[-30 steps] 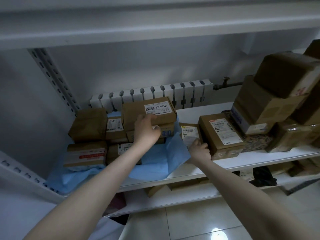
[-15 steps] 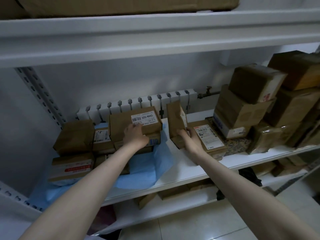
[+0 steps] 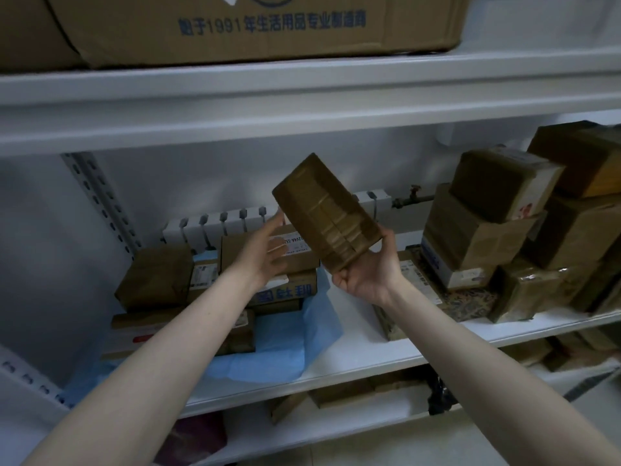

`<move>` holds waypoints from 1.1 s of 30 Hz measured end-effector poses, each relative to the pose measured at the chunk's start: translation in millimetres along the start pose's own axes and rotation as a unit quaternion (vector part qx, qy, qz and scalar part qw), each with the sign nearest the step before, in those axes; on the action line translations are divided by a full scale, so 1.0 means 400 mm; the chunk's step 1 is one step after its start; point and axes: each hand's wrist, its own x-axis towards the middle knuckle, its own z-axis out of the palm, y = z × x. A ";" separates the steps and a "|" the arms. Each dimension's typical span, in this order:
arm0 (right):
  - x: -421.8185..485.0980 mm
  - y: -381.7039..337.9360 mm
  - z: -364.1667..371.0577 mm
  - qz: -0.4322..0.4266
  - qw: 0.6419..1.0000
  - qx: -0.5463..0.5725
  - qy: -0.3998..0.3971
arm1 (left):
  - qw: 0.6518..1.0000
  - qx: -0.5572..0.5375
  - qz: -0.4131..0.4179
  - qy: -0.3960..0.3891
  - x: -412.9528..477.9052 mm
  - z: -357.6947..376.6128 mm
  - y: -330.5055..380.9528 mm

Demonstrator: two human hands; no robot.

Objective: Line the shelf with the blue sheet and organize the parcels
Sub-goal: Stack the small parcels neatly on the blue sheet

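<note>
My right hand (image 3: 366, 270) grips a small taped brown parcel (image 3: 326, 210) by its lower end and holds it tilted in the air above the white shelf (image 3: 369, 361). To the parcel's left my left hand (image 3: 262, 250) is raised with straight fingers, its fingertips close to the parcel's edge; whether they touch is unclear. The crumpled blue sheet (image 3: 268, 358) covers the left part of the shelf. A group of brown parcels (image 3: 154, 277) sits stacked on it, among them a labelled box (image 3: 295, 253) behind my left hand.
More parcels (image 3: 504, 227) are piled at the shelf's right end, with a flat labelled box (image 3: 416, 280) in front of them. A large printed carton (image 3: 255, 25) sits on the upper shelf. A white radiator (image 3: 215, 227) runs behind. Boxes lie on the lower shelf (image 3: 356, 395).
My right hand has lifted the small parcel off the shelf and up into the air. My left hand has left the labelled box and risen beside the parcel. The view has tilted upward.
</note>
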 end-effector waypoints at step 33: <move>0.290 -0.091 0.121 -0.110 0.874 -0.467 -0.073 | 0.945 0.010 -0.044 0.323 -0.005 -0.228 0.044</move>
